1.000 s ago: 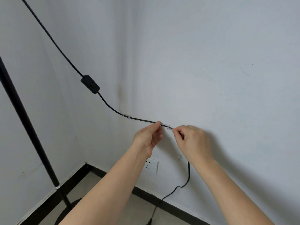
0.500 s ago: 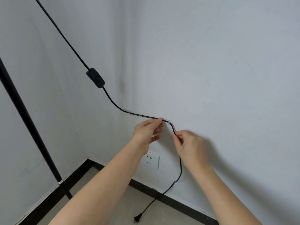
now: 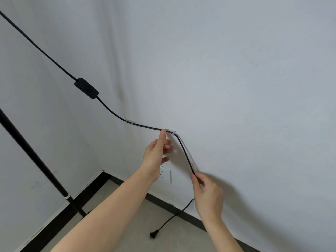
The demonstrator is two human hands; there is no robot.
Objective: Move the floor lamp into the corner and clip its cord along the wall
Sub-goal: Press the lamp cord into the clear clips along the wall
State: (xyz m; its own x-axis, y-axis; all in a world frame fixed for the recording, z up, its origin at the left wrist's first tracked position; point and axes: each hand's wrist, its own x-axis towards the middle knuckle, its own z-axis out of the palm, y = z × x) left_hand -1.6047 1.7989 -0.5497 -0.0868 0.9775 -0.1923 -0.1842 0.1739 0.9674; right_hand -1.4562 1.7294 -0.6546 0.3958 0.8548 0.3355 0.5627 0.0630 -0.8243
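The black lamp pole (image 3: 34,157) stands slanted at the left, near the room corner. Its black cord (image 3: 145,127) runs down from the upper left through an inline switch (image 3: 86,88), then through two clear clips on the right wall, one (image 3: 129,122) near the corner and one (image 3: 171,131) further right. My left hand (image 3: 158,153) presses a fingertip on the cord at the second clip. Below that clip the cord slopes down into my right hand (image 3: 207,193), which pinches it. The plug (image 3: 153,235) lies loose on the floor.
A white wall socket (image 3: 166,174) sits low on the right wall, partly behind my left wrist. Black skirting (image 3: 174,206) runs along both walls above a beige floor (image 3: 127,233).
My right hand has slid down the cord, away from the second clip, drawing it down and to the right. My left hand stays at the clip. The view has shifted, showing the plug.
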